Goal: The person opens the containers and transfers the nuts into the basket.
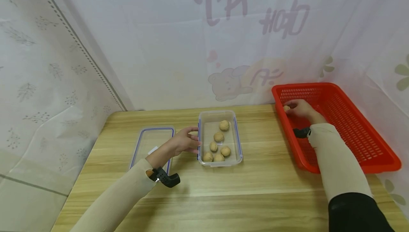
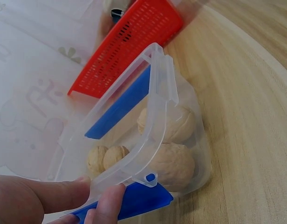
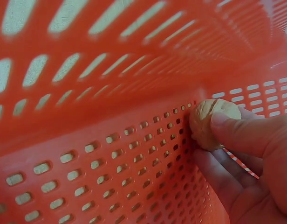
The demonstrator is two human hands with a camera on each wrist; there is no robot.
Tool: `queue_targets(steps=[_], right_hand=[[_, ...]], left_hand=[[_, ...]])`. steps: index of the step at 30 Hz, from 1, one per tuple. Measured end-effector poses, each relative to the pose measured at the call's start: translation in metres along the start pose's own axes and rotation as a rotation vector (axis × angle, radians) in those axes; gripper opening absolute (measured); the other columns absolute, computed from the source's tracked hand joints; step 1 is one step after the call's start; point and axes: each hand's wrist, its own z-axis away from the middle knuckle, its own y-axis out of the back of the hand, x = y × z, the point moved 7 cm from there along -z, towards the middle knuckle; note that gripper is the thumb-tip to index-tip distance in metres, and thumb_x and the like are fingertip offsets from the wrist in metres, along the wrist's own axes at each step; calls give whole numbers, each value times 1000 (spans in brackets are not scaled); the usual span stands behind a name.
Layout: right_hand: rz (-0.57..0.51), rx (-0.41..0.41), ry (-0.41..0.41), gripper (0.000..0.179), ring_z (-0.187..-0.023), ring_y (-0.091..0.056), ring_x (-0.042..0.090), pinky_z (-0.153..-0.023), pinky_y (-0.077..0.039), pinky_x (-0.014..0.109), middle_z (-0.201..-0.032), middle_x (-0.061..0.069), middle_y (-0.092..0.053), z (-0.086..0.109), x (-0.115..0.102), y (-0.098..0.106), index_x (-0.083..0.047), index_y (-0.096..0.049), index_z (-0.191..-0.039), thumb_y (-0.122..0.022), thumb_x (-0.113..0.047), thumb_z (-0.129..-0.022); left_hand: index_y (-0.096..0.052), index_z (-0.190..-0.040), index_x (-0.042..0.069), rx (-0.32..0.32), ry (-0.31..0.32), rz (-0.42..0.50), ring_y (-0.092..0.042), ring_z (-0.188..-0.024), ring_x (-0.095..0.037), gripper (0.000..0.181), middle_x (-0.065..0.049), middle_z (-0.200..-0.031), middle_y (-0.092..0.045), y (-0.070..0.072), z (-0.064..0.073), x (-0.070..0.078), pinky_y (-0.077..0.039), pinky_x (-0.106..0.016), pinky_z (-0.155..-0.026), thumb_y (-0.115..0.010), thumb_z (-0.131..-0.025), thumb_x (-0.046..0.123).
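Observation:
My right hand point(image 1: 300, 109) pinches a walnut point(image 3: 210, 123) between thumb and fingers, inside the red plastic basket point(image 3: 134, 105) close to its wall. At the left side of a clear plastic box point(image 1: 235, 159), my left hand point(image 1: 183, 141) rests its fairly straight fingers against the wall. In the left wrist view those fingers point(image 2: 108, 203) touch the rim by a blue latch point(image 2: 146, 200). Several walnuts point(image 1: 218, 137) lie in the box, most of them toward its near end.
Left of the box, a clear lid with a blue seal point(image 1: 155, 129) lies on the wooden table point(image 1: 204, 196), partly behind my left forearm. The basket stands at the table's right side. A printed cloth point(image 1: 159, 47) hangs behind the table.

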Motion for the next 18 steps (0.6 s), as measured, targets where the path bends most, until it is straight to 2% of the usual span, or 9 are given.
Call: queue_targets(steps=[13, 18], right_hand=[[-15, -29, -1, 44, -127, -45, 50, -115, -35, 66, -138, 39, -48, -5, 2, -3, 15, -49, -138, -58, -5, -100], [6, -45, 5, 49, -126, -47, 49, -114, -36, 66, -139, 38, -48, -3, 0, 0, 14, -48, -139, -61, -13, -101]], left_hand=[[-29, -155, -2, -5, -6, -6, -61, -92, -23, 72, -22, -119, -50, -1, 1, 1, -67, -34, -75, -63, -93, -14], [-29, -156, -2, -5, -7, -14, -61, -92, -23, 72, -24, -120, -50, 0, 1, 1, -67, -34, -75, -63, -93, -13]])
